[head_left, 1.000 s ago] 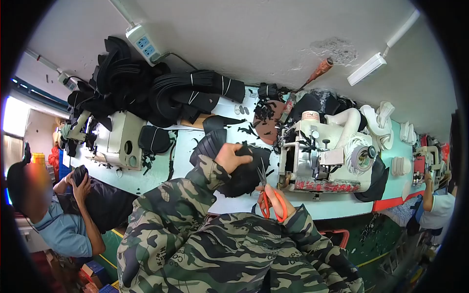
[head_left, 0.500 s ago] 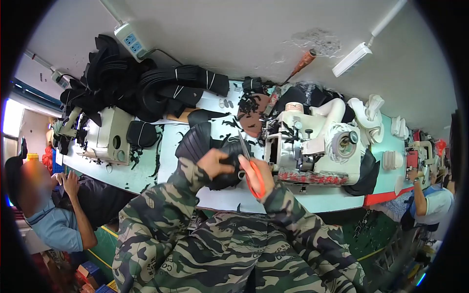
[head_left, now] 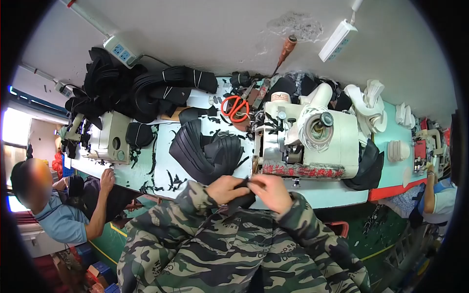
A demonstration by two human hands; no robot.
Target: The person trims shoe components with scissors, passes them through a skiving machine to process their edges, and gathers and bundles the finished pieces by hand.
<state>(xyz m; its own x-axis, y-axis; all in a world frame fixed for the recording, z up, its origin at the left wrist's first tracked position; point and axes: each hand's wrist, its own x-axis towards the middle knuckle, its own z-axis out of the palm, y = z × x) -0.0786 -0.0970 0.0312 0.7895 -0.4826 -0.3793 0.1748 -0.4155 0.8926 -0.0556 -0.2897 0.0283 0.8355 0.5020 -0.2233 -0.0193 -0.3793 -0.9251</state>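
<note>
Both hands meet at the table's front edge, close to my body. My left hand (head_left: 226, 189) is closed on a small black piece (head_left: 243, 199). Beside it, my right hand (head_left: 271, 192) pinches the upper end of the same piece. Behind my hands a fanned stack of black pieces (head_left: 193, 151) lies on the pale table (head_left: 163, 168). Orange-handled scissors (head_left: 236, 108) rest further back on a brown patch with black scraps, left of the white sewing machine (head_left: 337, 146).
Bundled black pieces (head_left: 146, 95) are heaped at the back left near another machine (head_left: 111, 136). A screwdriver (head_left: 287, 49) stands upright behind. A person in a blue shirt (head_left: 61, 219) sits at left; another person (head_left: 437, 195) works at far right.
The scissors have left my right hand and now lie at the back of the table. Both hands have moved towards my body with a black piece. The seated person's arm has reached onto the table.
</note>
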